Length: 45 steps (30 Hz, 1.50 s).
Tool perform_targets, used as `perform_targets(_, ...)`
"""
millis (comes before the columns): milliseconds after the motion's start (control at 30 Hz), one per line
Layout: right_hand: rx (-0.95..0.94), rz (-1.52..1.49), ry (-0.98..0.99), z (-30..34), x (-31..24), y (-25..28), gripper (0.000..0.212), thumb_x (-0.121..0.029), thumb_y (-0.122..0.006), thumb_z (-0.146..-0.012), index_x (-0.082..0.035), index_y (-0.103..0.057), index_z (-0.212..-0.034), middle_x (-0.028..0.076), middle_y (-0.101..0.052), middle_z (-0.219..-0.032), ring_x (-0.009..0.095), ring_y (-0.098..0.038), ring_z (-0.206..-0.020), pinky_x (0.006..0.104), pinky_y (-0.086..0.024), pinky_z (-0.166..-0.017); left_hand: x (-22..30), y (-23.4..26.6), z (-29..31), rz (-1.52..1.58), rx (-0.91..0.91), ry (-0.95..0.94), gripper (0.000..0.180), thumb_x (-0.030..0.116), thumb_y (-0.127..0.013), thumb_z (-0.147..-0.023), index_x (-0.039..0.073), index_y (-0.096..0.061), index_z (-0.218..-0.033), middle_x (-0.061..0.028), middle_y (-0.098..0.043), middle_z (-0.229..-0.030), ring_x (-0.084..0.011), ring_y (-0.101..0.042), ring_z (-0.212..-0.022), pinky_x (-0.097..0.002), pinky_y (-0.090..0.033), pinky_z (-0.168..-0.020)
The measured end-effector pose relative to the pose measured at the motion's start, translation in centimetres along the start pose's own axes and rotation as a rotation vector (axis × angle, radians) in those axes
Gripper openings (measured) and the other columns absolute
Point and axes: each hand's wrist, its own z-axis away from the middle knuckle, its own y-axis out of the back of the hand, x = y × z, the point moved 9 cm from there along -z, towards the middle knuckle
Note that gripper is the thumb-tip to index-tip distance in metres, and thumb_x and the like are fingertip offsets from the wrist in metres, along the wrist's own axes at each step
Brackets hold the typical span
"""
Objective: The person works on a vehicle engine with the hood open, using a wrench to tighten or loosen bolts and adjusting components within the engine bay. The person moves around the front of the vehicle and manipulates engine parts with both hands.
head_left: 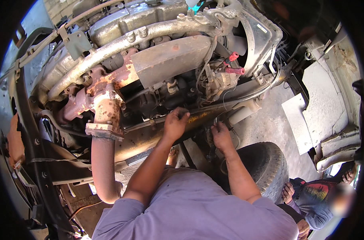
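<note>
I am leaning over the side of a vehicle's engine. My left hand is at the yellowish-brown frame rail, fingers curled in, with whatever they hold, if anything, hidden. To the right, my right hand is closed just below the same rail. A thin dark piece shows at its fingertips, too small to name. A rusty exhaust manifold leads into a flanged exhaust pipe left of my hands. Above them sits a flat metal heat shield.
A large black tire stands beside my right forearm. Two red-capped cable ends lie by wiring at the engine's right. Another person is at the lower right, one hand near the tire. A pale flat sheet stands at the right.
</note>
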Motion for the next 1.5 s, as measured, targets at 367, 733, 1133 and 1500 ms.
perform_targets(367,-0.083,-0.339,-0.007,-1.8,-4.3,-2.5,0.022,-0.015,-0.066,-0.105,0.001,-0.070,-0.121,0.007,-0.071,-0.098,0.016,-0.064,-0.085,0.0307,-0.052,-0.082,-2.5,-0.8,4.3,-0.037,-0.130,-0.012,0.018,0.012,-0.073,-0.099,-0.002,-0.072,-0.111,-0.0118,-0.077,-0.100,-0.0172,-0.069,-0.093,-0.0328,-0.054,-0.087)
perform_targets(733,0.058,-0.971,-0.007,-4.7,-5.3,-5.1,0.025,-0.015,-0.064,-0.107,-0.004,-0.066,-0.129,0.003,-0.067,-0.095,0.014,-0.063,-0.072,0.0297,-0.053,-0.061,-4.1,0.7,4.8,0.040,-0.092,0.063,0.014,0.010,-0.074,-0.100,-0.002,-0.072,-0.106,-0.0096,-0.076,-0.096,-0.0134,-0.067,-0.086,-0.0314,-0.054,-0.081)
perform_targets(1133,0.057,-0.880,-0.007,-4.9,-4.9,-4.1,0.022,-0.010,-0.070,-0.103,-0.001,-0.073,-0.123,0.001,-0.066,-0.087,0.011,-0.059,-0.072,0.0274,-0.050,-0.064,-2.5,-0.1,4.5,-0.099,-0.092,-0.017,0.016,0.012,-0.075,-0.099,-0.002,-0.071,-0.104,-0.0080,-0.075,-0.090,-0.0137,-0.066,-0.083,-0.0323,-0.053,-0.078)
perform_targets(1500,0.020,-0.905,0.011,-4.9,-5.4,-4.4,0.033,-0.004,-0.072,-0.100,0.000,-0.069,-0.132,0.000,-0.069,-0.100,0.010,-0.060,-0.085,0.0259,-0.050,-0.075,1.0,0.1,1.8,-0.063,-0.040,-0.058,0.018,0.011,-0.075,-0.097,0.000,-0.072,-0.111,-0.0124,-0.075,-0.096,-0.0203,-0.070,-0.089,-0.0342,-0.054,-0.082)
